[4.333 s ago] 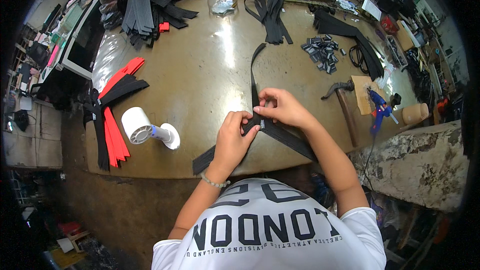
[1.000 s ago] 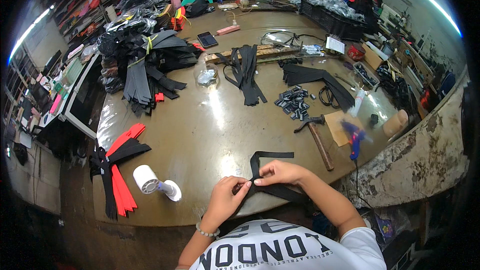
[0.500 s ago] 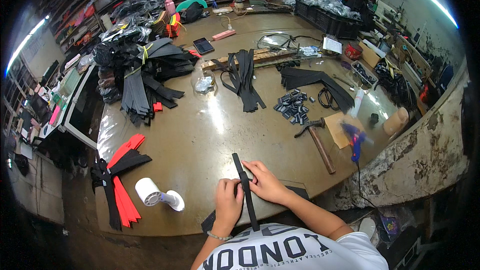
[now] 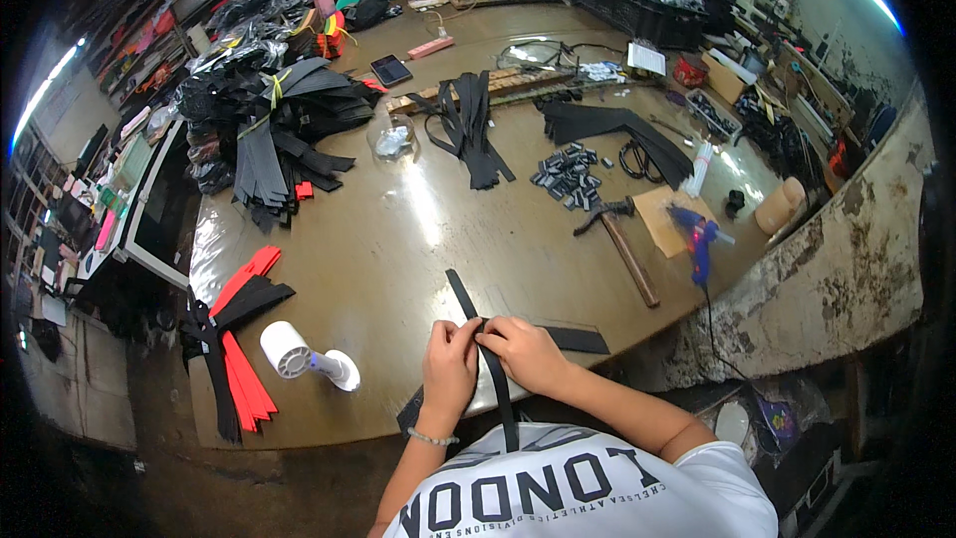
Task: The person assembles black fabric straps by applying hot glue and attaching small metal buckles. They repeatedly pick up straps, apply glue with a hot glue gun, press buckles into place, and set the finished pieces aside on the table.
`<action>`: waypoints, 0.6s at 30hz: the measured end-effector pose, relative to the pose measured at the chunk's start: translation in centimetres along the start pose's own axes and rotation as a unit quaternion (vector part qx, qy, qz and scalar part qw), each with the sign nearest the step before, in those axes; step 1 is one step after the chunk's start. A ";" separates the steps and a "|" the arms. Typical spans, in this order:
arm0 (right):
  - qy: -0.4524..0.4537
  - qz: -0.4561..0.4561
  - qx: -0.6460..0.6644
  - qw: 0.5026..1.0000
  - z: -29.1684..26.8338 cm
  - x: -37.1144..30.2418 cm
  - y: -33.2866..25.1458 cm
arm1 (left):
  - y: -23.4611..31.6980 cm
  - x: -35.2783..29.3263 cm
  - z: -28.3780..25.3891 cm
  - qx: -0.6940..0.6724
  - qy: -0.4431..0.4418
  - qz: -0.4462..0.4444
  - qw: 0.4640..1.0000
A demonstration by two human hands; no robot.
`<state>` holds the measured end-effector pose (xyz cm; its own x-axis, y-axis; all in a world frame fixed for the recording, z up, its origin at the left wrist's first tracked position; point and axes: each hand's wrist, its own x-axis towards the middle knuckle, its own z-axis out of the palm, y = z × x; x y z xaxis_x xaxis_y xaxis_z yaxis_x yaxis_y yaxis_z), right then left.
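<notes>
Work appears unfinished: left hand [image 4: 450, 369] and right hand [image 4: 526, 351] pinch a narrow, flat black webbing strap [image 4: 499, 379], far end loose, small dark rectangular clips [image 4: 570, 177] heaped apart.

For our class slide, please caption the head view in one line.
Left hand and right hand hold a black strap over a worktable, a hammer lying to the right.
</notes>
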<state>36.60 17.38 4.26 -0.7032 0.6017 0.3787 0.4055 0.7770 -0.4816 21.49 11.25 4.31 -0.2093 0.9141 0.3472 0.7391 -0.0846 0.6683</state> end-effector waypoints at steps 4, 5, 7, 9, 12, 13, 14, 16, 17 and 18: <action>-0.007 -0.014 0.009 1.000 0.1 -0.9 -0.6 | 0.2 0.1 0.0 0.021 0.002 0.012 1.000; -0.012 -0.024 0.010 1.000 0.0 -1.1 -1.1 | 0.4 0.1 0.0 0.038 0.007 0.030 0.999; -0.082 -0.012 -0.020 0.996 -0.8 -2.0 -2.1 | 0.7 0.3 -0.1 0.048 -0.001 0.033 0.998; -0.108 -0.037 0.011 0.993 -2.3 -3.3 -2.7 | 0.9 0.2 -0.2 0.066 -0.014 0.038 0.997; -0.163 -0.021 0.272 0.948 -6.3 -5.8 -0.4 | 1.0 0.1 -0.4 0.054 -0.029 0.030 0.998; -0.047 0.117 0.238 0.963 -7.9 -7.3 0.8 | 0.9 0.0 -0.4 0.067 -0.041 0.021 0.997; 0.144 0.283 0.394 0.862 -8.7 -8.4 2.3 | 1.0 -0.4 -0.3 0.059 -0.058 0.000 0.997; 0.435 0.374 0.019 0.819 -11.7 -9.6 8.0 | 0.8 0.4 -0.4 0.048 -0.015 0.008 0.999; 0.479 0.427 -0.071 0.764 -13.3 -10.7 10.7 | 0.9 0.3 -0.5 0.007 -0.027 -0.029 0.999; 0.503 0.437 -0.115 0.737 -14.4 -11.8 13.1 | 0.9 0.5 -0.4 0.031 0.017 0.012 0.999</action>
<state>58.60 23.10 4.83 0.6272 0.6334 0.4533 0.6162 -0.0475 -0.7861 21.73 11.50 5.34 -0.2121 0.8977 0.3862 0.7827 -0.0806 0.6172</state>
